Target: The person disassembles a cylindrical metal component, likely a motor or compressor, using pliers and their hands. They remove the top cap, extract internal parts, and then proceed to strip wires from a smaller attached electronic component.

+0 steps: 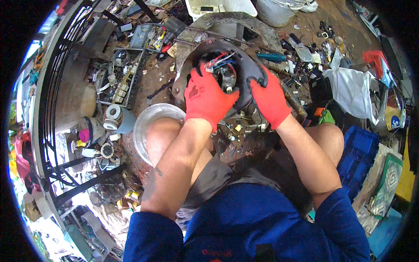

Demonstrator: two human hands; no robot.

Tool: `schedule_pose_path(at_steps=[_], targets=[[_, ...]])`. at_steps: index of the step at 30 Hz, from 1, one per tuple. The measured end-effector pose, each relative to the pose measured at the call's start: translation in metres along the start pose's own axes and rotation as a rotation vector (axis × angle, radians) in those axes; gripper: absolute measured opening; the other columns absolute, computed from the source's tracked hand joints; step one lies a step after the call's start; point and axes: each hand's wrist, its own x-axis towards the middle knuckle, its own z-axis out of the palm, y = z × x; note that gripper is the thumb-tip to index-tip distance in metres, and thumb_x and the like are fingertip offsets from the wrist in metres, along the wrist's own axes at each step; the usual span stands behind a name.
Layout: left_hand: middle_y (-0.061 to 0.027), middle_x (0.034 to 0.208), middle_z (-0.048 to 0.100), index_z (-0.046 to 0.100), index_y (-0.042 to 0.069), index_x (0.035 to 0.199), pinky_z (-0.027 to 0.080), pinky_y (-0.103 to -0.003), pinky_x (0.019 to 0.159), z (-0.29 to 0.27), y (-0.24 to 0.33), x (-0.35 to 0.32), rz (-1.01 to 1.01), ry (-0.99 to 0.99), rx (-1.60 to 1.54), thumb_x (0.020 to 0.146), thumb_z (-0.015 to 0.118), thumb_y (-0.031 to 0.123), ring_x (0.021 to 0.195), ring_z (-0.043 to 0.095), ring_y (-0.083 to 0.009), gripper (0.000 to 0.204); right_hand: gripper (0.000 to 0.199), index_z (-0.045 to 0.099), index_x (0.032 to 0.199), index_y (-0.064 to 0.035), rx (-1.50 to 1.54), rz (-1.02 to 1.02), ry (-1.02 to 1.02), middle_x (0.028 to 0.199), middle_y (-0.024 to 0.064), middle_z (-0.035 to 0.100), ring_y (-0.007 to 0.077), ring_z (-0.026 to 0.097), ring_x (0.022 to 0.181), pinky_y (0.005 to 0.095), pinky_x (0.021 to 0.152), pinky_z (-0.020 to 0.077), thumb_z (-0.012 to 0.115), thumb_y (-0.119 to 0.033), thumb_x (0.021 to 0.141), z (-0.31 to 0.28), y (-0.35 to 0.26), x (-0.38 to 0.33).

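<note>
While both gloves are on the part, here's what I read from the head view:

Left hand (205, 97): red-and-black glove, wrapped around the near-left side of the motor housing (244, 72); thumb side lies over the open cavity. Closed grip, holding the housing.

Right hand (268, 98): same glove type, clamped on the right rim of the housing, black fingertips hooked over the edge. Also holding.

Motor housing: dark, round, held above the knees and tilted toward the camera; open face shows a bundle of wires (220, 61), red, blue and white, plus a metal core I can't resolve.

Around it: clear plastic bowl (150, 126) just beside the left knee; rusty curved metal part (244, 22) behind the housing; teal-handled screwdriver (271, 56) on the ground to the right; blue crate (360, 153) by the right knee; scrap and small parts all over the floor.

Risk 1: wires sit right under the left fingers. I'd judge a twist or pull could snag or tear them.

Risk 2: housing is unsupported from below. If either grip slackens, it drops onto the knees or the scrap.

Risk 3: loose bits could fall out of the tilted open face and vanish in the clutter.
</note>
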Motion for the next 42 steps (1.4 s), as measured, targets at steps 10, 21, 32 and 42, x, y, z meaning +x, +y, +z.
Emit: schedule_pose_path(at_steps=[10, 21, 32, 42], targets=[[-0.0255, 0.132, 0.049, 0.044, 0.003, 0.135, 0.039, -0.044, 0.106, 0.009, -0.015, 0.024, 0.218, -0.071, -0.129, 0.062, 0.083, 0.038, 0.126, 0.045, -0.0394, 0.09, 0.046, 0.052, 0.131, 0.0024, 0.139, -0.034, -0.026, 0.116, 0.0201, 0.066, 0.0281, 0.063, 0.109, 0.035, 0.096, 0.0465, 0.059, -0.01, 0.087, -0.001, 0.018, 0.004], [-0.0272, 0.112, 0.062, 0.049, -0.006, 0.125, 0.047, -0.042, 0.096, 0.012, -0.036, 0.042, 0.296, -0.027, -0.421, 0.064, 0.082, 0.028, 0.108, 0.06, -0.039, 0.078, 0.043, 0.054, 0.129, 0.0017, 0.32, 0.064, -0.073, 0.113, 0.0139, 0.068, 0.0186, 0.063, 0.104, 0.0319, 0.092, 0.047, 0.061, -0.008, 0.088, 0.001, 0.035, -0.005], [-0.0229, 0.11, 0.067, 0.056, -0.002, 0.121, 0.05, -0.042, 0.09, -0.01, -0.008, 0.029, 0.293, -0.01, -0.204, 0.074, 0.078, 0.025, 0.106, 0.064, -0.036, 0.058, 0.043, 0.053, 0.129, -0.0053, 0.103, 0.091, -0.041, 0.115, 0.0227, 0.065, 0.0379, 0.061, 0.11, 0.0421, 0.094, 0.0473, 0.056, -0.018, 0.089, -0.002, 0.001, -0.011], [-0.0229, 0.122, 0.06, 0.053, 0.001, 0.129, 0.046, -0.043, 0.097, -0.003, 0.006, 0.032, 0.25, 0.057, 0.021, 0.081, 0.074, 0.03, 0.114, 0.057, -0.0383, 0.06, 0.042, 0.052, 0.129, -0.0015, 0.395, -0.139, -0.308, 0.12, 0.011, 0.065, 0.0202, 0.058, 0.111, 0.0353, 0.098, 0.0442, 0.06, -0.019, 0.092, -0.021, -0.001, -0.006]])
